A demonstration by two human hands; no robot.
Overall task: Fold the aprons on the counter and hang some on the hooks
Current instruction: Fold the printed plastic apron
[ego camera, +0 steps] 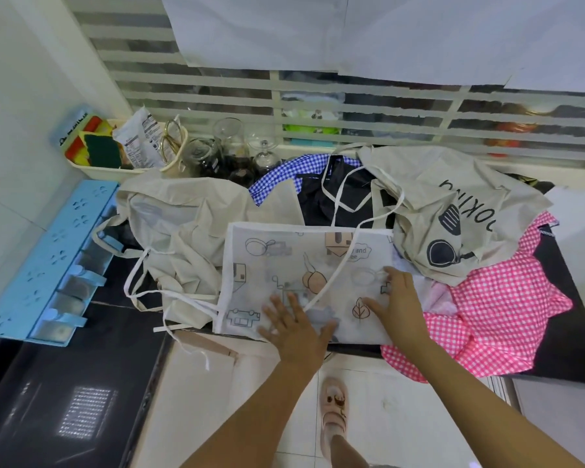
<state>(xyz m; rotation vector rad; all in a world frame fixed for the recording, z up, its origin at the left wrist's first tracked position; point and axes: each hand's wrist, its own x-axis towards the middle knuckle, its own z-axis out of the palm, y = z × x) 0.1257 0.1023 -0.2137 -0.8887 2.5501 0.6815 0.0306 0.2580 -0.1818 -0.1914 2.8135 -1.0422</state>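
White printed apron (284, 265), flat on counter (561, 332). Left hand (294, 327): fingers (277, 307) spread wide, pressing. Right hand (397, 307), 3 o'clock: fingers straight, touching.

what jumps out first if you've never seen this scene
The bright pink checked apron spilling off the counter at right grabs the eye first. In front, the left hand and right hand press flat on a white printed apron, with crumpled beige aprons heaped behind.
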